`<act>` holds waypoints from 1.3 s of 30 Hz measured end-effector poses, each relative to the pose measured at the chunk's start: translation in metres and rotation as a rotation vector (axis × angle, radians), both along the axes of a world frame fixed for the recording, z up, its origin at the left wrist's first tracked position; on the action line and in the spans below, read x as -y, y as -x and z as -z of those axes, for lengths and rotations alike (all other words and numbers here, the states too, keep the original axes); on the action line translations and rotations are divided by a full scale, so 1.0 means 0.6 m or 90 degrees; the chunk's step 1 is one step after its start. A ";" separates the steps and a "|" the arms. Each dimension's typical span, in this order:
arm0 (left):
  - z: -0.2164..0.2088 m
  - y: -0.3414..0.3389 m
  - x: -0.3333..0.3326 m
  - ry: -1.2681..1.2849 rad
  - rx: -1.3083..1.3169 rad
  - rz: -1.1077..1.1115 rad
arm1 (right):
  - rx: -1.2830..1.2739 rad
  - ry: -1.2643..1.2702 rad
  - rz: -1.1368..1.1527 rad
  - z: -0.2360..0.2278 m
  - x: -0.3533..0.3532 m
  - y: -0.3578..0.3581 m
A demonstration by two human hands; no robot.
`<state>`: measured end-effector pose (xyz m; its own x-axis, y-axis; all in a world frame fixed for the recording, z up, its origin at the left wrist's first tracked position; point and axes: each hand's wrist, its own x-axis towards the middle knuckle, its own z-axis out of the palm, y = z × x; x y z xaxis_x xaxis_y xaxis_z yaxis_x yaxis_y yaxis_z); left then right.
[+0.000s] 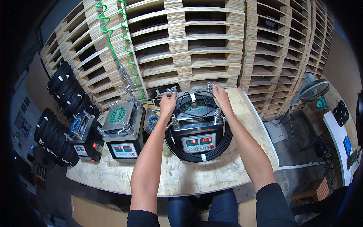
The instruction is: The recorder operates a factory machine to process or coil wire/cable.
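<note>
A black fiber polishing machine (185,130) with a display panel (199,143) stands on the bench in front of me. A coil of black cable (225,142) is draped around its top and hangs over the front. My left hand (167,103) is closed at the far left corner post (172,90), fingers pinched on its metal clamp. At the far right corner post (210,86), my right hand (221,95) grips with bent fingers. The two near corner posts, a left post (174,119) and a right post (217,113), stand untouched. Cable partly hides the top plate.
To the left stand a second machine (120,132) with a green ring pattern and a smaller machine (80,132). Black cable coils (56,136) hang farther left. Green air hoses (109,36) dangle ahead. Stacked wooden pallets (206,30) rise behind the wooden bench (249,166); a fan (314,90) is right.
</note>
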<state>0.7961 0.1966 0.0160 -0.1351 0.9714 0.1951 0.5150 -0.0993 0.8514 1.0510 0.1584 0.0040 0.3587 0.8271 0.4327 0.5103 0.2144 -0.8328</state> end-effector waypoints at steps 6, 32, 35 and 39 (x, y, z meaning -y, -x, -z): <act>0.011 0.007 -0.010 -0.013 -0.003 0.004 | -0.033 0.039 0.004 -0.008 0.004 0.008; -0.004 0.002 0.002 0.015 -0.021 0.001 | 0.020 0.038 0.005 0.001 -0.004 0.001; -0.007 0.002 0.006 0.013 -0.026 0.007 | 0.029 0.023 0.020 0.007 -0.008 0.000; -0.010 0.000 0.012 0.024 -0.002 0.012 | 0.054 -0.016 0.013 0.012 -0.009 -0.005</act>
